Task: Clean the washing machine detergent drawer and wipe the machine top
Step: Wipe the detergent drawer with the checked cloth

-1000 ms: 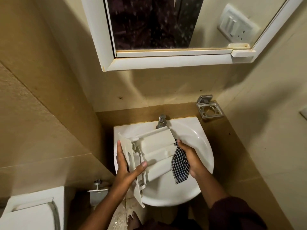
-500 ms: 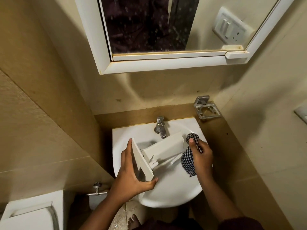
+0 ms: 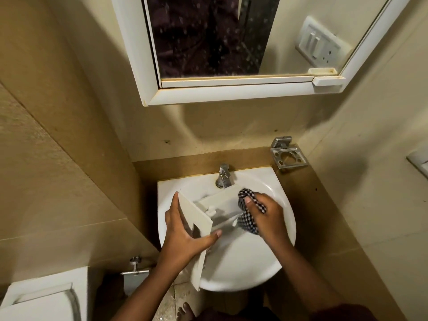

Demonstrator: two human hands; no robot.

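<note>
Left hand (image 3: 185, 230) grips detergent drawer (image 3: 208, 209) by its front panel, tilted over sink (image 3: 243, 262); right hand (image 3: 266, 216) pinches checkered cloth (image 3: 249, 222) against drawer's end; best brace drawer, push cloth into compartment corners

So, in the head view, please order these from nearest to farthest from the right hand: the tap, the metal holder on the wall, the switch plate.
From the right hand:
1. Tap, just behind it, at the basin's back.
2. Metal holder, up to the right on the wall.
3. Switch plate, high up beside the mirror.
</note>
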